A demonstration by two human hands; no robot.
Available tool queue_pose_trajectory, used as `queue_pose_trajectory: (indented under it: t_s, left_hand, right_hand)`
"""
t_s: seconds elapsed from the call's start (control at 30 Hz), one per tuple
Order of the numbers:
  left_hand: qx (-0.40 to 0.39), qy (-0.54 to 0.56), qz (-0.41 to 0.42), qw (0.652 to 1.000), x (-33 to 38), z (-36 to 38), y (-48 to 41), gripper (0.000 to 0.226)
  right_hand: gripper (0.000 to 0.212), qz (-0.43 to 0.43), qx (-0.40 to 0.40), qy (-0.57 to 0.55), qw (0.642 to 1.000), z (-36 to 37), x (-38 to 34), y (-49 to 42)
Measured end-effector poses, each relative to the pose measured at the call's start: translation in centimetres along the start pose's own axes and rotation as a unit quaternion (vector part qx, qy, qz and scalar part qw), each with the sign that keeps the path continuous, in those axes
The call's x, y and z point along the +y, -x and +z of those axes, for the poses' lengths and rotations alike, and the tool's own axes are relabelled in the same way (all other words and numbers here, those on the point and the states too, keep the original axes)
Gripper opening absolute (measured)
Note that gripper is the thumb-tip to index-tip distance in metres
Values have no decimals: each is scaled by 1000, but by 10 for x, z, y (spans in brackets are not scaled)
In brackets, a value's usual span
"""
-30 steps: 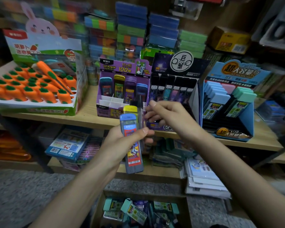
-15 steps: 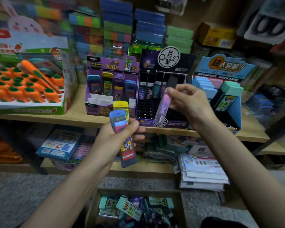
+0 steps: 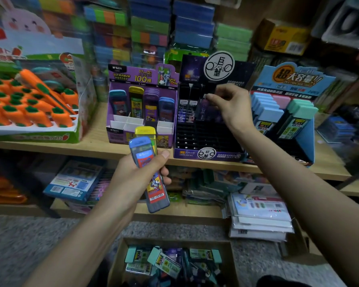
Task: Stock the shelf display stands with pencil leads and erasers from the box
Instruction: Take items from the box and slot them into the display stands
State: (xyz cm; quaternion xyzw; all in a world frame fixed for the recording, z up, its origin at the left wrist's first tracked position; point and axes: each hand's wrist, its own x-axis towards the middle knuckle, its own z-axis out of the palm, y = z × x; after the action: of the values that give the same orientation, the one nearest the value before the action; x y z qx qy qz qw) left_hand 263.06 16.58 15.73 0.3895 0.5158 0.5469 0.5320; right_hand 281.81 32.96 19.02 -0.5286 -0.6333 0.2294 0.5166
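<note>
My left hand grips two flat lead cases below the shelf edge: a blue-capped one in front and a yellow-capped one behind it. My right hand pinches the top of a slim purple lead tube standing in the back row of the black display stand. To the left stands the purple display stand with several cases in its rear slots. A cardboard box of leads and erasers sits on the floor below.
A blue stand with pastel-capped cases is at the right. A carrot eraser display fills the left of the wooden shelf. Stacked packets lie on the lower shelf. Coloured boxes are piled behind the stands.
My right hand took the slim purple tube from my left hand, carried it up and right, and now holds it in the black stand's back row. My left hand stayed put.
</note>
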Motion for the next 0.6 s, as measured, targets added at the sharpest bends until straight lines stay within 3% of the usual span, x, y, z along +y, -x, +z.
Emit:
queue_pose_trajectory:
  t_s: [0.23,0.4,0.53,0.6]
  left_hand:
    - [-15,2,-6,1000,-1,3,3,10]
    - [-10,-2,-5,1000,-2,2,2,12]
    - [-26,-9,-7,1000,-1,4,3,10]
    - [-27,-8,-7,1000,-1,6,4,20]
  right_hand:
    - [16,-38,-20,41,998,2,6,8]
    - [19,-8,-14,59,998,6,11,5]
    - [19,2,-9,161,987,12,12,-1]
    - [25,-2,-26,234,972,11,8,1]
